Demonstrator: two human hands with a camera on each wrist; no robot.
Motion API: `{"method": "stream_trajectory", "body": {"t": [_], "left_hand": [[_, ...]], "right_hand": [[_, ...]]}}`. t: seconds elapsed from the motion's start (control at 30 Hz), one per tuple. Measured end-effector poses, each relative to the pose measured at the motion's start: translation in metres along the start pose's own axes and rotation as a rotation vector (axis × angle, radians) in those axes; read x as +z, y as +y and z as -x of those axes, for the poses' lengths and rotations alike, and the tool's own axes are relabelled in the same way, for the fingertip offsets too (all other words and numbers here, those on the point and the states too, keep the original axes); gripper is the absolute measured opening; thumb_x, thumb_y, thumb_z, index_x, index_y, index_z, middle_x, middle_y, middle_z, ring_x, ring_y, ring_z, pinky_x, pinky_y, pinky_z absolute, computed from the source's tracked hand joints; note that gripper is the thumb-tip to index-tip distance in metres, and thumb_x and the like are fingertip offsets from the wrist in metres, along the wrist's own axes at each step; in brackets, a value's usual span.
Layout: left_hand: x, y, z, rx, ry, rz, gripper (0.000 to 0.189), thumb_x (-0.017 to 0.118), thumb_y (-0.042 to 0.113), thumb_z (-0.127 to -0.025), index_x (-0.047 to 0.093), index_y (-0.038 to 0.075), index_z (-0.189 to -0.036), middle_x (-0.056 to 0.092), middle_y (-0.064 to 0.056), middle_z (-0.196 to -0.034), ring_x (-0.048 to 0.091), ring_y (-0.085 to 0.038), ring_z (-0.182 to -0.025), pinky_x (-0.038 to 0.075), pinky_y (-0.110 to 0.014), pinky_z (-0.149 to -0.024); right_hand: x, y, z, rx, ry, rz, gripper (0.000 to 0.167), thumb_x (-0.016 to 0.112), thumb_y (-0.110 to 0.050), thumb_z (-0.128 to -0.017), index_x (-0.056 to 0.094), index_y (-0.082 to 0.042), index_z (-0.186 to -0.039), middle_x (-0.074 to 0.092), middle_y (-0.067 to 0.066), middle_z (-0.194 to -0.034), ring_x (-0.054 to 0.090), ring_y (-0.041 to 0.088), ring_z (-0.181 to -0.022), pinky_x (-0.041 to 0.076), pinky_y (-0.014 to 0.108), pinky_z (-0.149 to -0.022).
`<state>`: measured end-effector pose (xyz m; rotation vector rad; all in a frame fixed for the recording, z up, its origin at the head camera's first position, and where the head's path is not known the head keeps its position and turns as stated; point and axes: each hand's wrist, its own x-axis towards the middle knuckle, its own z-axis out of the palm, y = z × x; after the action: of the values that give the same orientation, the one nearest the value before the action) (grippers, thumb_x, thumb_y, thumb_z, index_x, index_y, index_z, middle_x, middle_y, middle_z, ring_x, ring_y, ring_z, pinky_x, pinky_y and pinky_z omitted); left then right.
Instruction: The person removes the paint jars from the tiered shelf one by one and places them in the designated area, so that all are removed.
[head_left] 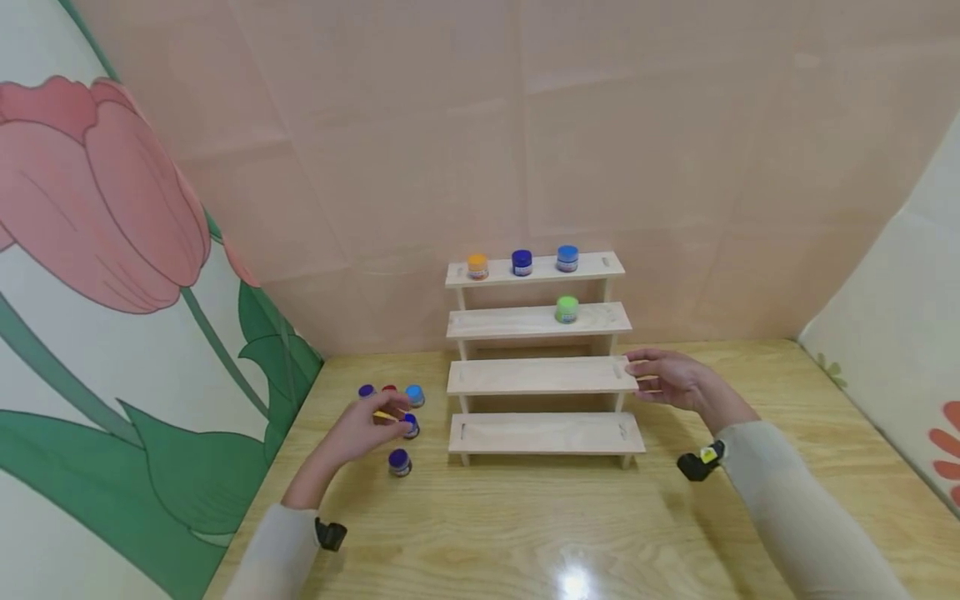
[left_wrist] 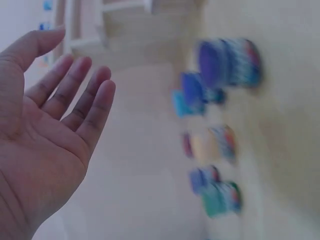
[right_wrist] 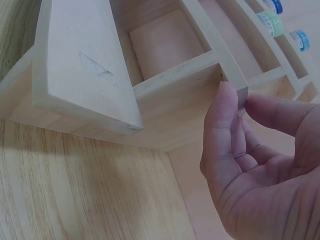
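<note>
My left hand (head_left: 363,431) hovers over a group of small lidded jars at the left of the table, its fingers loosely spread and its palm bare in the left wrist view. Nearest to it are a blue-lidded jar (head_left: 410,426) and a purple-lidded jar (head_left: 400,462). A light-blue-lidded jar (head_left: 415,395) stands just behind; other jars are partly hidden by the hand. My right hand (head_left: 670,380) pinches the right end of a step on the four-step wooden stand (head_left: 540,377), thumb and fingertip on its corner in the right wrist view.
On the stand's top step stand an orange jar (head_left: 477,267), a dark blue jar (head_left: 522,262) and a light blue jar (head_left: 567,258). A green jar (head_left: 567,310) is one step lower. Behind the table (head_left: 480,533) rises a pinkish covered wall (head_left: 480,150); a tulip-patterned panel (head_left: 97,200) borders the left.
</note>
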<state>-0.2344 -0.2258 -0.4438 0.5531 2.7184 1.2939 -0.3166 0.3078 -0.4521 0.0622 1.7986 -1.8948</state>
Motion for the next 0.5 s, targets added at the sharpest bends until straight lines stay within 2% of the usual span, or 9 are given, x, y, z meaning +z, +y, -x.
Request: {"method": "stream_trajectory", "body": {"t": [0.13, 0.37, 0.5], "left_hand": [[0.002, 0.022, -0.018, 0.059, -0.016, 0.015, 0.037, 0.071, 0.026, -0.097, 0.064, 0.011, -0.13, 0.068, -0.006, -0.122, 0.064, -0.03, -0.114, 0.053, -0.049, -0.098], [0.012, 0.048, -0.043, 0.073, 0.0, 0.067, 0.041, 0.071, 0.025, -0.097, 0.062, 0.007, -0.132, 0.066, -0.011, -0.127, 0.062, -0.03, -0.117, 0.053, -0.047, -0.1], [0.019, 0.061, -0.059, 0.101, 0.029, 0.09, 0.04, 0.071, 0.025, -0.097, 0.063, 0.006, -0.131, 0.067, -0.008, -0.124, 0.063, -0.027, -0.116, 0.053, -0.046, -0.1]], "right_hand": [[0.0, 0.0, 0.001, -0.006, 0.003, 0.005, 0.028, 0.063, -0.011, -0.1, 0.05, -0.014, -0.125, 0.06, -0.003, -0.092, 0.061, 0.013, -0.084, 0.06, 0.028, -0.08], [0.002, 0.0, 0.0, 0.002, -0.007, -0.012, 0.03, 0.062, -0.011, -0.1, 0.048, -0.013, -0.127, 0.062, -0.002, -0.093, 0.063, 0.013, -0.084, 0.06, 0.029, -0.08], [0.001, 0.0, 0.0, 0.001, -0.003, -0.016, 0.031, 0.062, -0.011, -0.101, 0.048, -0.013, -0.128, 0.063, -0.002, -0.093, 0.063, 0.013, -0.083, 0.06, 0.028, -0.077]]}}
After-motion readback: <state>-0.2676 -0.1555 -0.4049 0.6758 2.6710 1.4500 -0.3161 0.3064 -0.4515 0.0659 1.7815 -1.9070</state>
